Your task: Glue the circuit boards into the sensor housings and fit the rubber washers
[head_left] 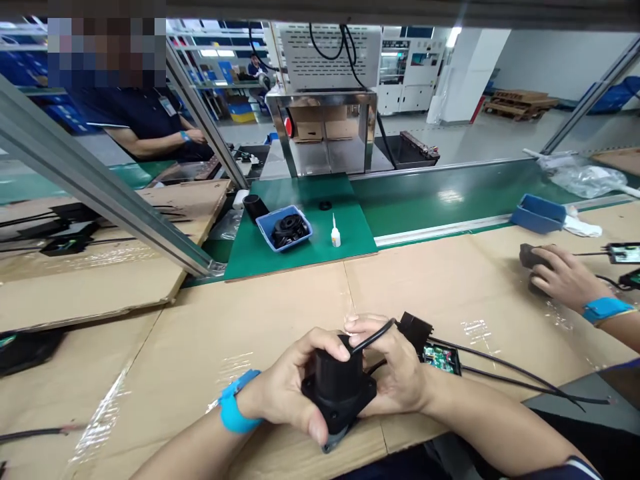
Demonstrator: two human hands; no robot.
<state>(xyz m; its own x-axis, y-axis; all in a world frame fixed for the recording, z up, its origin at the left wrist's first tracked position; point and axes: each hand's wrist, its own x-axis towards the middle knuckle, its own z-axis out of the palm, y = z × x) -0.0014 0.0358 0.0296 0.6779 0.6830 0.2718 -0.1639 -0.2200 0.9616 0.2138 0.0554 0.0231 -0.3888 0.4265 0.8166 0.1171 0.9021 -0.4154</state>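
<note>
A cardboard-covered table [280, 300] is filling the foreground, its tan sheets lying flat under patches of shiny tape. One ridged metal post [100, 173] is slanting across the left, blocking part of the view of a raised cardboard surface [90, 300]. One smooth, rectangular green board [350, 213] is lying at the far side. Two blue bins are standing beyond the hands: a blue bin [295, 244] is holding black pieces on the board, and a second blue bin [537, 217] is sitting at the right, beyond a co-worker's hand [565, 273].

The person's left hand [287, 383] is gripping a black housing [337, 373], fingers partly closed, thumb pressing its square base. The right hand [400, 373] is curling around the far right side; its exact contact is partly hidden. The housing, a matte cylinder on a flanged base, is sitting between both hands above the table's near edge. One bent black cable [375, 337] is arching beside its top. A green circuit board [441, 358] is lying behind the right forearm. One white bottle [335, 237] is standing upright on the green board, near one black ring [325, 205].
</note>
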